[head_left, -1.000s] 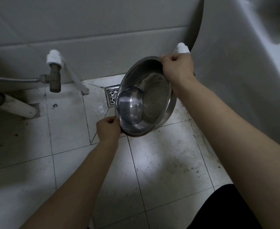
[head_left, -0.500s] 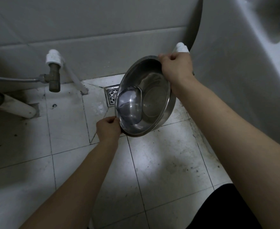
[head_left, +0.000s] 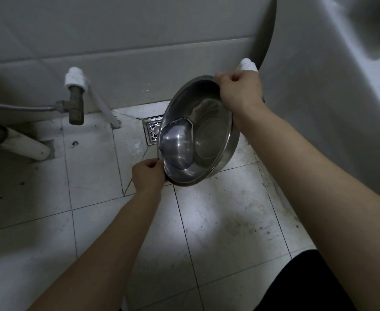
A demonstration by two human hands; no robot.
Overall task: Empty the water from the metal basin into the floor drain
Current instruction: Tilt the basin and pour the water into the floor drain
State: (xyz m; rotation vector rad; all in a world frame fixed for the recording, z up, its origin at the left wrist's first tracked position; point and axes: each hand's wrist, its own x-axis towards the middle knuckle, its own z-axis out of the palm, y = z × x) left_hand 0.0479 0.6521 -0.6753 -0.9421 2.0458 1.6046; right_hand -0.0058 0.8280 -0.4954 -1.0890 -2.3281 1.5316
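A round metal basin [head_left: 209,135] hangs tilted steeply to the left above the tiled floor. Water [head_left: 176,142] is pooled against its low left wall, up to the rim. My left hand [head_left: 148,175] grips the lower left rim. My right hand [head_left: 240,93] grips the upper right rim. The square metal floor drain [head_left: 151,131] lies in the floor just left of and below the basin; the basin hides its right part.
A white ceramic fixture [head_left: 330,97] fills the right side, close to my right arm. A brass valve [head_left: 75,107] with a hose and white pipes [head_left: 25,144] stands at the left wall. Stained floor tiles [head_left: 218,221] spread below. Dark clothing [head_left: 308,283] shows at bottom right.
The basin has tipped slightly more to the left, and the water has gathered higher against its left rim. Both hands keep their grips.
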